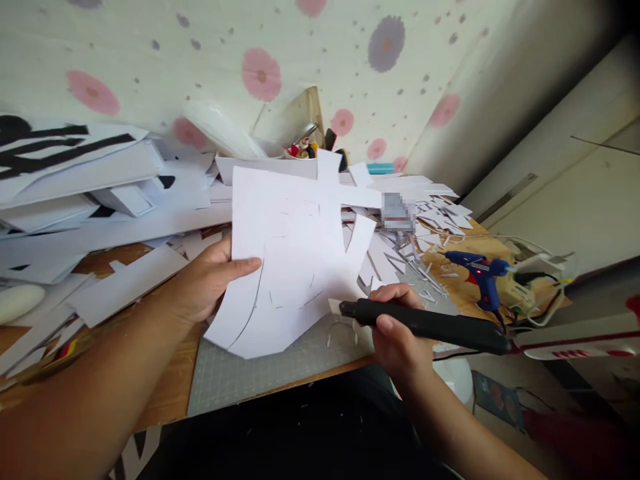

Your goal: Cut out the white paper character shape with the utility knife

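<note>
My left hand [207,283] grips a white board sheet [290,247] by its left edge, thumb on the face and fingers behind. The sheet is tilted up above a grey cutting mat [225,383]. Pencil dashes and one long curved line mark its face, and its right side has angular cut-outs. In my right hand [403,333] is a black-handled utility knife [440,325], fingers wrapped round the handle. Its pale blade end points left, near the sheet's lower right edge; whether they touch I cannot tell.
A blue glue gun [483,270] with a red light stands at the right, its cable trailing. White offcuts [443,213] litter the back right. White board pieces [135,283] are piled at the left. Behind the sheet stands a holder with small tools [305,148].
</note>
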A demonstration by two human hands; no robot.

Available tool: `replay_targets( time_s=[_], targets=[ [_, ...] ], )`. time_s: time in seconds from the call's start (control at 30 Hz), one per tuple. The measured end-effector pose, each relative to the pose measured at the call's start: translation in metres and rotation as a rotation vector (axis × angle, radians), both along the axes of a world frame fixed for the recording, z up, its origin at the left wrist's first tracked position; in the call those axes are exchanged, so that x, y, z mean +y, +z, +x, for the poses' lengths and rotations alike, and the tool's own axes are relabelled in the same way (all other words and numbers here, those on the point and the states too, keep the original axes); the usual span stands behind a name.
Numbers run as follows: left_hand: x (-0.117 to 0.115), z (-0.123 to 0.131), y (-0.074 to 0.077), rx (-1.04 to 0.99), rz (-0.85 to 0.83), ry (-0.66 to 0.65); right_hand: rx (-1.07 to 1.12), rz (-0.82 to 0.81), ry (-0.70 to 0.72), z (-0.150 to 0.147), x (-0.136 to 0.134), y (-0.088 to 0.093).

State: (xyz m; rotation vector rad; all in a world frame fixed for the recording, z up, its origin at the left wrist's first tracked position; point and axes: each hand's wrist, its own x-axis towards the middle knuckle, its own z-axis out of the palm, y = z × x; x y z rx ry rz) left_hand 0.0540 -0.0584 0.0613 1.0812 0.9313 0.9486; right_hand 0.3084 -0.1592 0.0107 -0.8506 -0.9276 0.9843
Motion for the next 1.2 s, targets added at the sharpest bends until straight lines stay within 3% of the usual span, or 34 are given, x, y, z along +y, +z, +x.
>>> replay_targets(
  time_s=[0.1,0.27,0.53,0.67,0.87,1.2],
  targets=[
    [0.002,-0.002,0.0,-0.01,0.025,0.004,-0.227,-0.05,0.129,-0.015,-0.002,0.011],
    [0.004,-0.004,-0.007,-0.059,0.058,-0.022,-0.408,-0.04,0.185,-0.037,0.004,0.015],
    [0.007,-0.006,-0.012,-0.048,0.136,-0.054,-0.429,-0.182,0.127,-0.049,0.003,0.018],
    [0.006,-0.007,-0.01,-0.021,0.15,-0.104,-0.429,-0.164,0.123,-0.048,0.005,0.016],
    [0.005,-0.005,-0.007,0.048,0.121,-0.06,-0.484,-0.024,0.136,-0.044,0.009,0.007],
    [0.003,-0.005,-0.008,0.055,0.147,-0.045,-0.558,-0.043,0.123,-0.046,0.008,0.007]
  ],
)
